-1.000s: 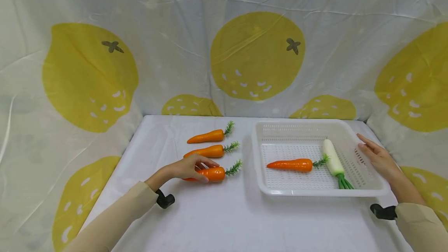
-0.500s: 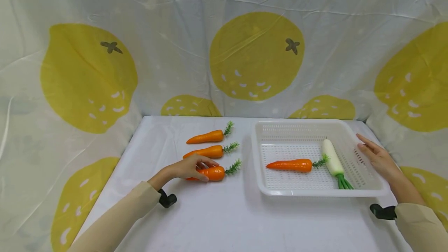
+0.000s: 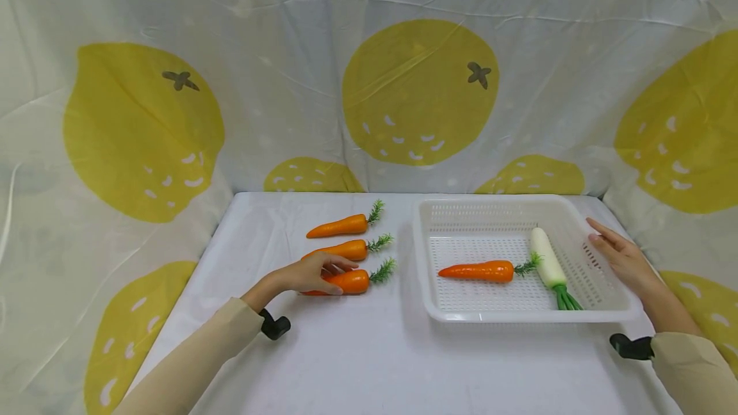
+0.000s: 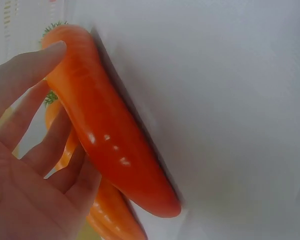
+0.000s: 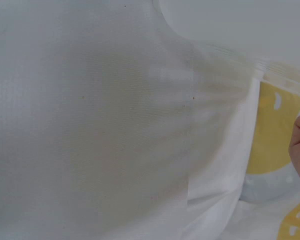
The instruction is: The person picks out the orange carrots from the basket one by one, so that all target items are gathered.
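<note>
White table (image 3: 369, 364) walled in by lemon-print cloth (image 3: 421, 91). Left hand (image 3: 308, 274), fingers curled around nearest carrot (image 3: 346, 282), front of a row of three, left of white perforated basket (image 3: 519, 316). Right hand (image 3: 619, 258), fingers straight and together, flat against basket's right rim; carrot and daikon (image 3: 548, 264) inside

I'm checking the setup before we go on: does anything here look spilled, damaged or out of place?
Nothing stands out. Three carrots lie in a row on the table; the left hand grips the nearest carrot. One carrot and a white radish lie in the basket, steadied by the right hand.
</note>
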`<state>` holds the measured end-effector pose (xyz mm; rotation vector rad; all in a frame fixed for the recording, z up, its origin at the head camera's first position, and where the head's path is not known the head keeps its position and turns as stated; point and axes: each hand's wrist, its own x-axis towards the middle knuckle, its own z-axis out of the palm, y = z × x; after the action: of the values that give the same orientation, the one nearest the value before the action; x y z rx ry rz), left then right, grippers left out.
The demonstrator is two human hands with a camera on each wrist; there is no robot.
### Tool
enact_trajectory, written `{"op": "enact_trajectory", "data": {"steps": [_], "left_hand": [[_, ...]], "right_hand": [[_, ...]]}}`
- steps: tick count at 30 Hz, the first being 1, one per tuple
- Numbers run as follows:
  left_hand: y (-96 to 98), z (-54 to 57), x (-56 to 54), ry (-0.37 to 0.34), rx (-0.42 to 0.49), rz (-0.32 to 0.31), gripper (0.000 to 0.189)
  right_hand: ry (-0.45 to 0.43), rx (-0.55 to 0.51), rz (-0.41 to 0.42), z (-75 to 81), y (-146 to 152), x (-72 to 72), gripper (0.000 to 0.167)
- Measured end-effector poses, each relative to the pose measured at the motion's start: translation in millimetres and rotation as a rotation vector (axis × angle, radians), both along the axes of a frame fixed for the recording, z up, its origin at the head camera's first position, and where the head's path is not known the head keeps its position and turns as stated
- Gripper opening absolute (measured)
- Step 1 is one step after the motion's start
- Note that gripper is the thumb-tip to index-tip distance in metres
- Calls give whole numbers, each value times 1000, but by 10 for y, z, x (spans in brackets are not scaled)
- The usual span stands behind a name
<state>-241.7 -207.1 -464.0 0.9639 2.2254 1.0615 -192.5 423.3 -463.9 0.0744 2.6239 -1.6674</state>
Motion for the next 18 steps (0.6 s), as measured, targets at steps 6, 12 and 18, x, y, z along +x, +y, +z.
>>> {"op": "enact_trajectory", "data": {"steps": [6,12,18], "left_hand": [[13,55,-9,-25,-10,24,53],[43,131,-44,-7,32,16,53],[119,258,-99,22,97,20,51]], "right_hand": [[11,1,-8,-18,1,-7,56],[4,2,-11,-3,-6,-6,57],[17,-14,-7,-1,-6,1,55]]}}
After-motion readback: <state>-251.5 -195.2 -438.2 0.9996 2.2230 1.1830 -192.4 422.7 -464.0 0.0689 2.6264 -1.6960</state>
